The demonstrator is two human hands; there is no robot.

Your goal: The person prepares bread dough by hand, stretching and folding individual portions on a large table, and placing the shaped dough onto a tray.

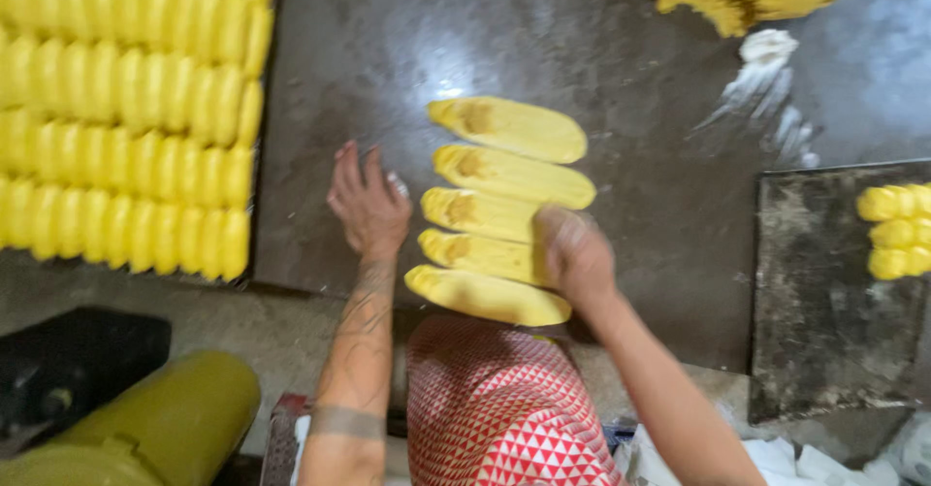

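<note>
Dough strips [499,216]: five flattened yellow ovals, stacked in a column on the dark worktop [630,156].
Your left hand [369,205]: open, flat beside them.
Your right hand [575,253]: blurred, resting on the lower strips; grip unclear.
Tray [267,108]: rows of shaped yellow pieces, far left.

Light is coming from above and making a white shine on the dark table [441,86], toward twelve o'clock. The whole picture is looking soft and a bit fuzzy. The right hand [574,251] is smearing with blur. The yellow dough [126,117] at ten o'clock is glowing too bright. The bottom corners are staying dim.
</note>
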